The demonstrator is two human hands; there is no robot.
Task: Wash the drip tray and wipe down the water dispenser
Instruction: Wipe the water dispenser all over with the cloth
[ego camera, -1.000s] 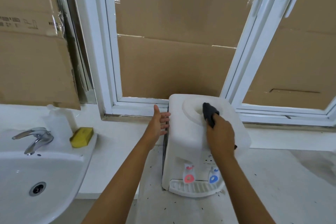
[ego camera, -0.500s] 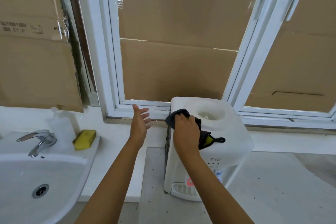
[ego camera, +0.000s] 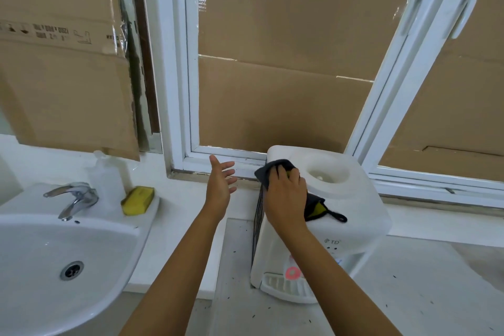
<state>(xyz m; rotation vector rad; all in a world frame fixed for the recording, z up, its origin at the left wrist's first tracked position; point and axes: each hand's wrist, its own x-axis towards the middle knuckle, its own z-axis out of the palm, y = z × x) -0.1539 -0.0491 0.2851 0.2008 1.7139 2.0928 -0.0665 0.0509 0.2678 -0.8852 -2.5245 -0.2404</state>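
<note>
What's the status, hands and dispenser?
Right hand pressing dark cloth on water dispenser top. Left hand open, off it. Drip tray seated. Nothing in the way.

"TD" | front of water dispenser | cardboard print unreadable

The right hand covers most of the dark grey cloth with a yellow lining, so how its fingers lie on the fabric underneath cannot be told. The right forearm crosses the white plastic water dispenser, hiding the blue tap and part of the white slotted drip tray (only the left half shows). The white ceramic sink is cut off by the left and bottom edges. Printed lettering on the brown cardboard sheet is too blurred to read. The translucent plastic bottle fades into the white wall.
</note>
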